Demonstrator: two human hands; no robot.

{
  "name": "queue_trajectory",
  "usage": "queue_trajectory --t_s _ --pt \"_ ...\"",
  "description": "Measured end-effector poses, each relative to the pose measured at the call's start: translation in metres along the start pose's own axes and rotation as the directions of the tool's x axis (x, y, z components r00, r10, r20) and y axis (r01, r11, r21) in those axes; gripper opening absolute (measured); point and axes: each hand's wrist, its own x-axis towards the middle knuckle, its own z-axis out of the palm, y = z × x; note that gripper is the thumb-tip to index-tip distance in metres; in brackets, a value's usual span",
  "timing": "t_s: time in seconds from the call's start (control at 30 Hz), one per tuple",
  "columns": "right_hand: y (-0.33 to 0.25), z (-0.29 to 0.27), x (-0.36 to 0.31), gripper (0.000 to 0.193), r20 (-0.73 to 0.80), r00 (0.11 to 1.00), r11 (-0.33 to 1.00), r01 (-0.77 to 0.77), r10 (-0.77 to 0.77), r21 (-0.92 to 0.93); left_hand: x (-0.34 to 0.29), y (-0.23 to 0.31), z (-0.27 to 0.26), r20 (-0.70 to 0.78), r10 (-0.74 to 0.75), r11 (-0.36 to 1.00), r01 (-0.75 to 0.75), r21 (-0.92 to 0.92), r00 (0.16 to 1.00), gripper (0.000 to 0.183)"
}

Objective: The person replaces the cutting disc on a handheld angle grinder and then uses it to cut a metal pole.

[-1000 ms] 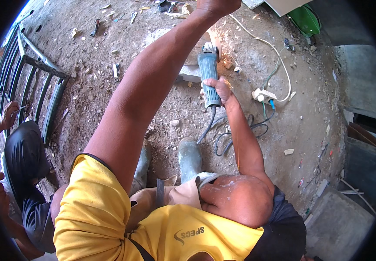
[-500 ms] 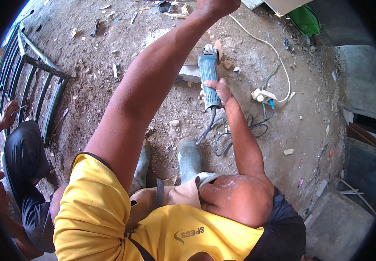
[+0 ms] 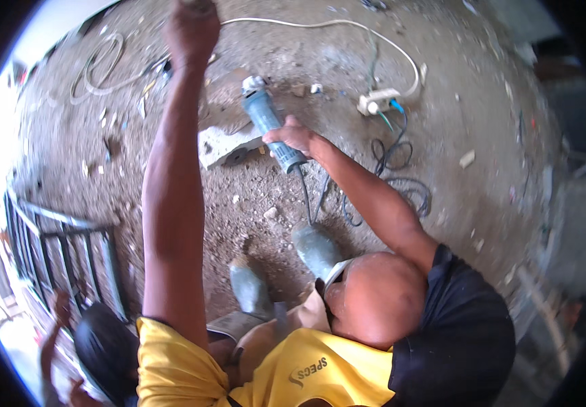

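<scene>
My right hand (image 3: 296,138) is wrapped around the body of a blue-green angle grinder (image 3: 264,112). The grinder tilts with its head up and to the left, and its thin brownish disc (image 3: 228,86) is blurred. Just beyond its handle lies a pale grey slab (image 3: 221,146) on the dirt. Far ahead at the upper edge, my left hand (image 3: 194,37) is closed, its arm stretched out straight. A small brownish bit shows at its top, cut off by the edge, and I cannot make out what it is.
A white power strip (image 3: 377,102) with a blue plug lies to the right, a dark cord (image 3: 394,152) looped near it. A pale cable coil (image 3: 96,71) is at the far left. Below it stands a dark metal railing (image 3: 69,258), beside a co-worker in dark clothes (image 3: 106,346).
My view has turned. The left hand has swung left, and the tan panel and green bag are out of sight. The grinder, still in my right hand, now leans further left.
</scene>
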Motion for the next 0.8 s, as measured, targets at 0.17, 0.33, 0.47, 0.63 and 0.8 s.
queue_trajectory --t_s 0.17,0.33,0.47,0.63,0.8 --pt "0.002 0.011 0.001 0.040 -0.038 0.998 0.998 0.047 -0.046 0.030 -0.002 0.029 -0.026 -0.030 -0.049 0.994 0.045 -0.101 0.998 0.040" --pt "0.000 0.009 -0.003 0.039 -0.005 0.999 0.998 0.051 -0.051 0.037 -0.001 0.031 -0.026 -0.034 -0.059 0.990 0.054 -0.127 0.998 0.040" --pt "0.005 0.011 0.001 0.044 -0.037 0.997 0.997 0.073 -0.073 0.009 0.002 0.029 -0.024 -0.034 -0.079 0.993 0.076 -0.095 0.996 0.042" --pt "0.002 0.020 -0.004 0.040 -0.043 0.999 0.999 0.019 -0.017 0.034 0.006 0.019 -0.018 -0.077 -0.078 0.995 0.073 -0.067 0.994 0.044" --pt "0.014 0.027 0.005 0.031 -0.104 0.994 0.995 0.020 -0.010 0.094 0.001 0.022 -0.020 -0.016 -0.098 0.993 0.097 -0.073 0.995 0.048"
